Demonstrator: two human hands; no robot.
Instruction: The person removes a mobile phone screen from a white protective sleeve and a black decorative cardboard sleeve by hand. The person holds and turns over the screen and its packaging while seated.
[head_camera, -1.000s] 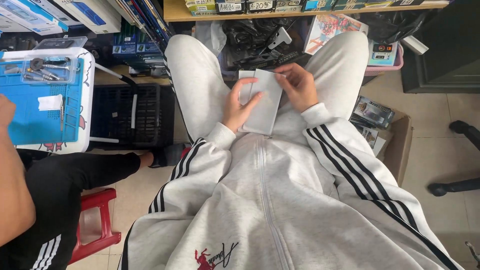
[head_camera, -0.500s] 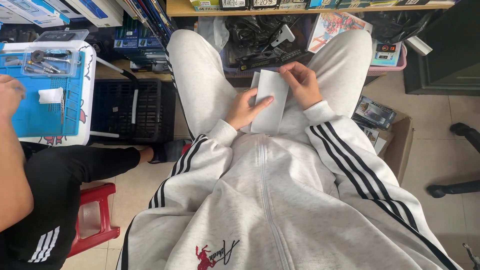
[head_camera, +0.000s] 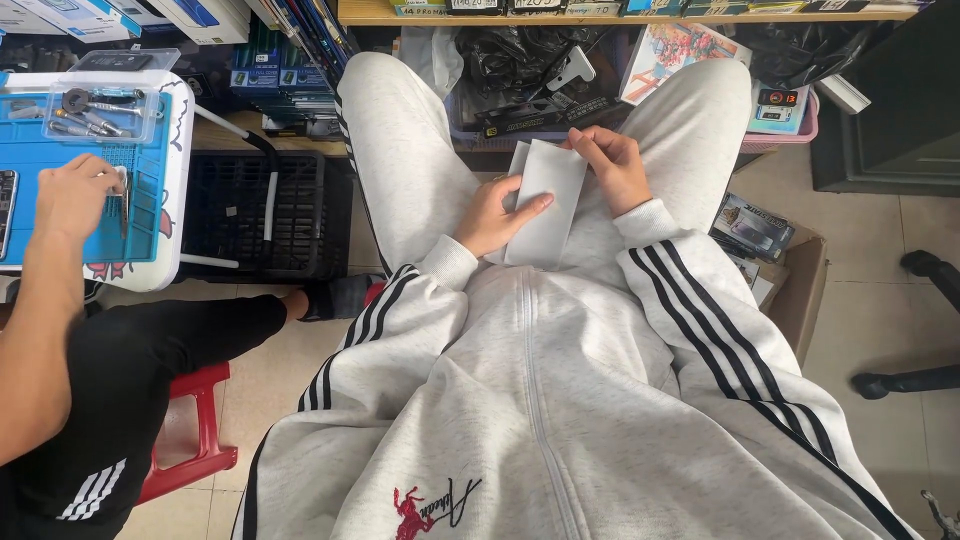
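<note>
**White envelope held over the lap, both hands on it**

The white envelope (head_camera: 545, 205) lies lengthwise on the person's lap, between the two thighs in light grey trousers, its lower end hidden under the hem of the grey zip jacket (head_camera: 540, 400). The left hand (head_camera: 495, 215) rests against its left edge, fingers (head_camera: 530, 205) stretched flat across the paper, thumb tucked out of sight beneath. The right hand (head_camera: 612, 165) pinches the upper right corner, fingers curled together; what the fingertips grip there is too small to make out.

At the left a co-worker's hand (head_camera: 75, 195) rests on a blue mat (head_camera: 140, 200) on a small white counter (head_camera: 175, 200), touching a slim metal tool (head_camera: 122, 198). A clear tray of tools (head_camera: 100, 108) sits above it. The co-worker's body is cut off by the frame edge. A black crate (head_camera: 260, 215) stands between the two people.
</note>
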